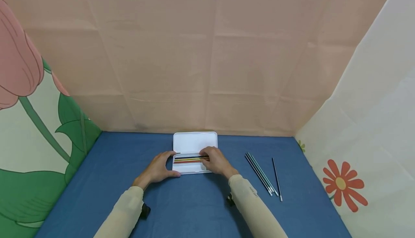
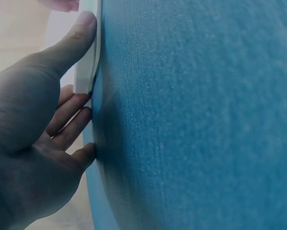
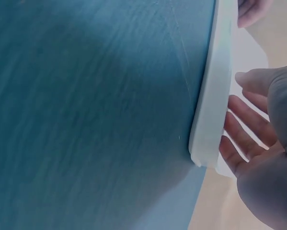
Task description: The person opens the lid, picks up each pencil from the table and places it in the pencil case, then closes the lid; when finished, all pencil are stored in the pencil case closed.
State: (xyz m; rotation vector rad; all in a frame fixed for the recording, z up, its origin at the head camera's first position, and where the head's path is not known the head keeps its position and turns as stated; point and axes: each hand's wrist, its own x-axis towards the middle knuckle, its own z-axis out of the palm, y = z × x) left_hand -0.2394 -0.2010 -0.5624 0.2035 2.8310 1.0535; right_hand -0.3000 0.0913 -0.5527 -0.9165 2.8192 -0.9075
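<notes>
Head view: the open white case (image 1: 189,168) lies at three o'clock of the left hand (image 1: 157,167), whose widely spread thumb and fingers rest against its end; at nine o'clock of the right hand (image 1: 218,161), whose bent fingers meet the pencils (image 1: 188,160) inside, any pinch untellable; loose pencils (image 1: 264,175) lie between three and four o'clock

The pencil case (image 1: 195,142) is white; the pencils inside (image 1: 188,160) look black, yellow and orange-red, though they are too small to be sure. The loose pencils (image 1: 262,175) are green and near-black, pale-tipped. Plain blue tablecloth (image 1: 181,209), tan backdrop (image 1: 162,50), cream sleeves (image 1: 124,209); left drape (image 1: 19,140) printed with pink tulips (image 1: 19,50), white right drape (image 1: 382,97) with an orange-red, yellow-centred flower (image 1: 340,183)
</notes>
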